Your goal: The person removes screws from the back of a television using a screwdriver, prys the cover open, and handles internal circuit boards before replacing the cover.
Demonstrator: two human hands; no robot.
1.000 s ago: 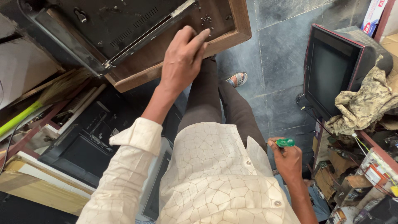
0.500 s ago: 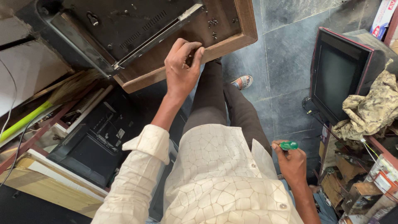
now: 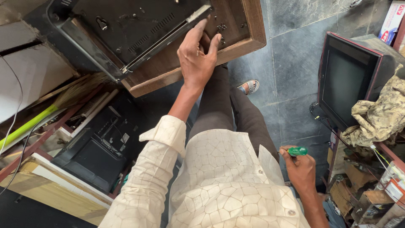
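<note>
On wooden table (image 3: 236,50), left hand (image 3: 196,57) fingers spread; right hand (image 3: 300,166) grips green-handled screwdriver (image 3: 298,150)

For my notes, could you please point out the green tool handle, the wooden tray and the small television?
green tool handle (image 3: 298,150), head view, its rounded end.
wooden tray (image 3: 236,50), head view, near rim.
small television (image 3: 344,80), head view, dark screen.

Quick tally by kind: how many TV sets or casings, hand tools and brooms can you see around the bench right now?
TV sets or casings: 3, black casing on the wooden board, dark set below, red-edged set
Green-handled tool in the right hand: 1
Broom: 1
Total: 5
</note>
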